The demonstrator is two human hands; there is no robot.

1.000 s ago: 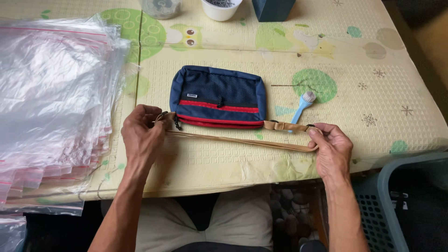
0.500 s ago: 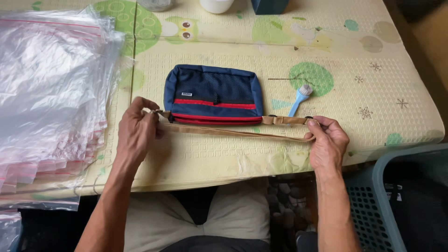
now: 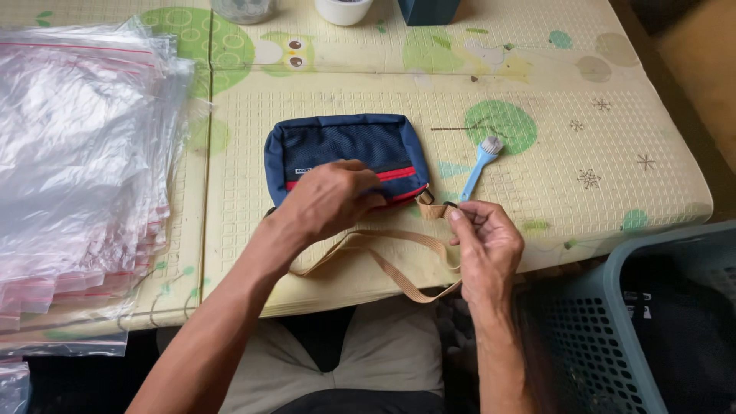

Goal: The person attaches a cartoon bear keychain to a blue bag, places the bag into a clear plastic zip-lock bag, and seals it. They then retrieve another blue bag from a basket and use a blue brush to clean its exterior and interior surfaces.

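A navy pouch (image 3: 345, 142) with a mesh front and red zip trim lies flat on the pale yellow patterned mat (image 3: 537, 115). My left hand (image 3: 331, 199) rests over its lower front edge, fingers curled on the zip area. A tan webbing strap (image 3: 383, 261) runs from the pouch's right corner and hangs in a slack loop toward me. My right hand (image 3: 483, 241) pinches the strap's folded end near the buckle, just right of the pouch.
A thick stack of clear zip bags with red seals (image 3: 77, 161) covers the left side. A small blue brush (image 3: 479, 165) lies right of the pouch. A teal plastic basket (image 3: 636, 322) stands at lower right. Cups and a dark box sit at the far edge.
The strap was held taut between both hands; now it hangs slack. My left hand moved right onto the pouch, and my right hand moved left toward the buckle.
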